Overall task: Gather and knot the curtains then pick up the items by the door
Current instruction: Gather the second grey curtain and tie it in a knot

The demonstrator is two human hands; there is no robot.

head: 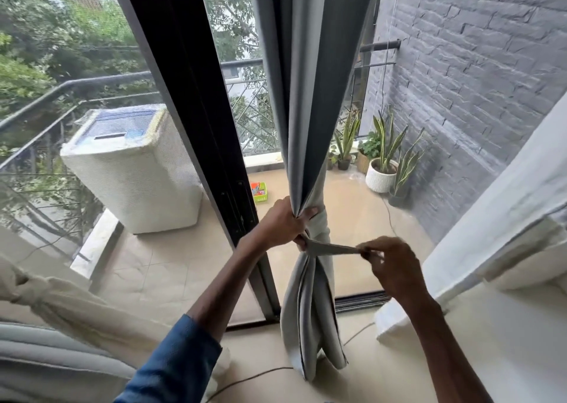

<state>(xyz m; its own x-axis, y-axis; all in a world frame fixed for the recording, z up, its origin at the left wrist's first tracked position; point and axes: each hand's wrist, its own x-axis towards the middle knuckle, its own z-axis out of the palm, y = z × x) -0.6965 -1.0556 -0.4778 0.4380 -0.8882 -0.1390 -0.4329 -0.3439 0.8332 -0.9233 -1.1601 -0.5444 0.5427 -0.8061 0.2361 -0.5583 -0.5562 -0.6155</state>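
A grey curtain (310,101) hangs gathered into a bunch in the middle of the doorway, its lower end trailing on the floor. My left hand (283,223) grips the bunch at its narrowest part. My right hand (388,263) pinches a strip of the same grey fabric (333,247) and holds it taut, stretched out to the right from the bunch. A cream curtain (58,298) lies knotted at the lower left. A white sheer curtain (503,218) hangs at the right.
The black door frame (196,101) stands just left of the curtain. On the balcony are a covered washing machine (132,169), a small green box (260,192) and potted plants (382,169) by the grey brick wall. A thin cable (245,379) runs across the floor.
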